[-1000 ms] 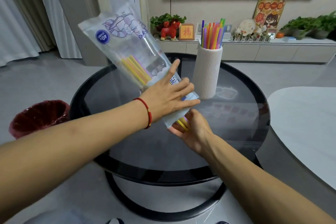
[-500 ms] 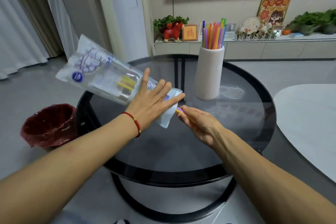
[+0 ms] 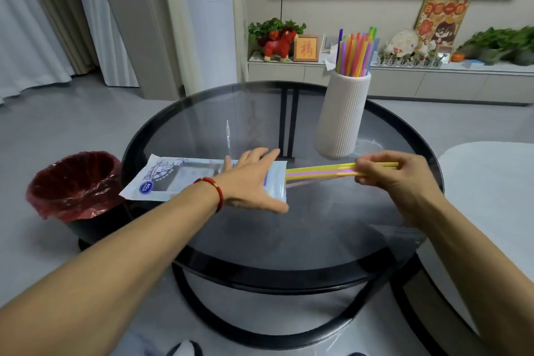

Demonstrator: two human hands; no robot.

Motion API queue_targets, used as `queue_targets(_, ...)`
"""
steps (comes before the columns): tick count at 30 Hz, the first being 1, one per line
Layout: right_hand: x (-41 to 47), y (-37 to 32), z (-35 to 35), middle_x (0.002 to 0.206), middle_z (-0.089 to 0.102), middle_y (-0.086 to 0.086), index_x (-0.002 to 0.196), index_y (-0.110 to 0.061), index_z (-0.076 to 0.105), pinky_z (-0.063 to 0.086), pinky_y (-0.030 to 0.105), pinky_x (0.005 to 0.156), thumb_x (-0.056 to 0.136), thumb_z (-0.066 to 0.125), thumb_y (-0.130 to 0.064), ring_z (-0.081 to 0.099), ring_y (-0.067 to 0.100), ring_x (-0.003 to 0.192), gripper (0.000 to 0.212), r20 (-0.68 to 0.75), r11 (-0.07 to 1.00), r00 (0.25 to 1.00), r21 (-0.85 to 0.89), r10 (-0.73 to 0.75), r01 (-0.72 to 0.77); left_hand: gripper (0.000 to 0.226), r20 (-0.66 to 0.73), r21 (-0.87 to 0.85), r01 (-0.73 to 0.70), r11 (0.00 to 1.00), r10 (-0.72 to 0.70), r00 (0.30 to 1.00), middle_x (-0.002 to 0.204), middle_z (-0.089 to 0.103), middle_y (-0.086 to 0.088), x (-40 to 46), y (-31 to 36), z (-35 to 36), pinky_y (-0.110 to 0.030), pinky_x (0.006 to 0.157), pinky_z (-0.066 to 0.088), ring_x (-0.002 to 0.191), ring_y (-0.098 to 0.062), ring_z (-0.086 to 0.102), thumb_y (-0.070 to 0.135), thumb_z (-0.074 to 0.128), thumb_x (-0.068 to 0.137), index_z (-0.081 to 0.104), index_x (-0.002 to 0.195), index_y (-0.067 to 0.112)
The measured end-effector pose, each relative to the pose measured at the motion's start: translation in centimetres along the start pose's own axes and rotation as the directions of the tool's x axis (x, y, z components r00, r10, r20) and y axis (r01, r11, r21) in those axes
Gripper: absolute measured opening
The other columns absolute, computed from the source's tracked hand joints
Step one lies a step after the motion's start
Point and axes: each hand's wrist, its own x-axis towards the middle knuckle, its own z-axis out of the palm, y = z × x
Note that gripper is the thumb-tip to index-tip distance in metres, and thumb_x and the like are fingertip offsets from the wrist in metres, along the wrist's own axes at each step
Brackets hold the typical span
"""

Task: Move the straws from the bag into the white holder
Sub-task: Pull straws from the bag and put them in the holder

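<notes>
The clear plastic straw bag (image 3: 173, 178) lies nearly flat over the left side of the round glass table (image 3: 289, 240), its open mouth pointing right. My left hand (image 3: 254, 182) rests on the bag near the mouth, fingers straight, thumb at the lower edge. A few yellow and purple straws (image 3: 318, 172) stick out of the mouth. My right hand (image 3: 387, 173) pinches their right ends. The ribbed white holder (image 3: 342, 115) stands upright behind the straws, with several coloured straws (image 3: 355, 52) in it.
A bin with a red liner (image 3: 75, 185) sits on the floor left of the table. A white table (image 3: 497, 196) lies to the right. A low cabinet (image 3: 404, 78) with plants and ornaments runs along the back wall.
The bag has come down from a raised tilt to lie on the table. My right hand has moved right, drawing the straws partway out of the mouth.
</notes>
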Motion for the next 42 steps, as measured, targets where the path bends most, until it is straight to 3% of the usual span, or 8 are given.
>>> queue_targets(4, -1.3, -1.9, 0.3, 0.084, 0.082, 0.010, 0.092, -0.017, 0.085, 0.065, 0.025, 0.067, 0.081, 0.084, -0.029, 0.080, 0.026, 0.071, 0.017, 0.135, 0.965, 0.967, -0.122, -0.216, 0.233, 0.081, -0.122, 0.007, -0.117, 0.993, 0.117, 0.986, 0.152, 0.038, 0.001, 0.8, 3.7, 1.5, -0.064, 0.118, 0.010, 0.143, -0.019, 0.028, 0.064, 0.060, 0.081, 0.035, 0.148, 0.026)
queue_targets(8, -1.7, -1.9, 0.5, 0.085, 0.080, 0.013, 0.101, -0.015, 0.083, 0.063, 0.025, 0.067, 0.083, 0.085, -0.049, 0.078, 0.025, 0.071, 0.039, 0.136, 0.972, 0.967, 0.127, -0.214, 0.197, 0.018, -0.234, 0.157, -0.029, 0.987, 0.066, 0.970, 0.107, 0.060, -0.010, 1.1, 5.1, 2.9, -0.044, 0.095, 0.036, 0.111, -0.031, 0.049, 0.035, 0.046, 0.098, 0.052, 0.090, 0.020)
queue_targets(12, -2.2, -0.3, 3.5, 0.094, 0.070, 0.012, 0.114, -0.008, 0.069, 0.056, 0.025, 0.056, 0.079, 0.083, -0.059, 0.068, 0.020, 0.068, 0.063, 0.240, 0.941, 0.969, 0.338, -0.062, -0.023, 0.027, -0.320, -0.031, 0.019, 0.999, -0.028, 0.947, 0.084, 0.057, -0.010, 1.0, 6.0, 3.1, -0.040, 0.078, 0.034, 0.098, -0.035, 0.051, 0.034, 0.042, 0.098, 0.051, 0.077, 0.019)
queue_targets(18, -2.7, -0.1, 9.2, 0.054, 0.065, 0.021, 0.075, -0.001, 0.071, 0.047, 0.032, 0.049, 0.098, 0.064, -0.026, 0.054, 0.020, 0.045, 0.036, -0.006, 0.988, 0.994, -0.113, -0.109, 0.107, 0.026, -0.222, -0.056, -0.045, 0.997, 0.032, 0.975, 0.098, 0.064, -0.007, 0.8, 5.8, 3.1, -0.042, 0.089, 0.043, 0.105, -0.029, 0.054, 0.045, 0.059, 0.086, 0.063, 0.098, 0.023)
queue_targets(22, -1.5, -3.4, 7.5, 0.046, 0.063, 0.009, 0.064, -0.005, 0.071, 0.045, 0.024, 0.039, 0.093, 0.060, -0.016, 0.055, 0.014, 0.036, 0.033, -0.115, 0.953, 0.965, -0.224, -0.234, 0.204, 0.066, -0.204, -0.004, -0.129, 0.992, 0.125, 0.971, 0.126, 0.058, 0.003, 0.1, 2.9, 2.8, -0.043, 0.104, 0.035, 0.122, -0.021, 0.045, 0.062, 0.061, 0.070, 0.054, 0.126, 0.027)
queue_targets(29, 0.8, -2.8, 6.6, 0.077, 0.071, 0.032, 0.079, 0.014, 0.065, 0.060, 0.057, 0.063, 0.096, 0.053, -0.021, 0.068, 0.049, 0.068, 0.041, 0.047, 0.704, 0.960, -0.670, -0.277, 0.236, 0.065, -0.254, -0.097, -0.023, 0.995, -0.002, 0.967, 0.142, 0.054, 0.004, 0.4, 0.7, 3.2, -0.040, 0.112, 0.032, 0.134, -0.019, 0.041, 0.067, 0.033, 0.086, 0.054, 0.134, 0.028)
queue_targets(35, 1.6, -1.5, 6.2, 0.053, 0.068, 0.003, 0.071, 0.001, 0.071, 0.059, 0.042, 0.053, 0.094, 0.055, -0.022, 0.066, 0.022, 0.048, 0.037, -0.018, 0.776, 0.963, -0.595, -0.270, 0.207, 0.060, -0.245, -0.052, 0.000, 0.999, -0.013, 0.969, 0.143, 0.052, 0.005, 1.2, 0.8, 4.8, -0.047, 0.119, 0.020, 0.137, -0.018, 0.038, 0.062, 0.032, 0.091, 0.052, 0.136, 0.028)
queue_targets(42, 3.4, -3.5, 4.6, 0.055, 0.065, 0.011, 0.054, -0.013, 0.070, 0.040, 0.026, 0.040, 0.087, 0.050, -0.024, 0.051, 0.020, 0.041, 0.040, -0.258, 0.979, 0.954, 0.094, -0.153, 0.182, 0.052, -0.308, -0.063, 0.001, 0.998, -0.021, 0.951, 0.141, 0.052, 0.005, 2.7, 2.4, 6.2, -0.048, 0.121, 0.013, 0.136, -0.017, 0.036, 0.053, 0.031, 0.097, 0.049, 0.137, 0.025)
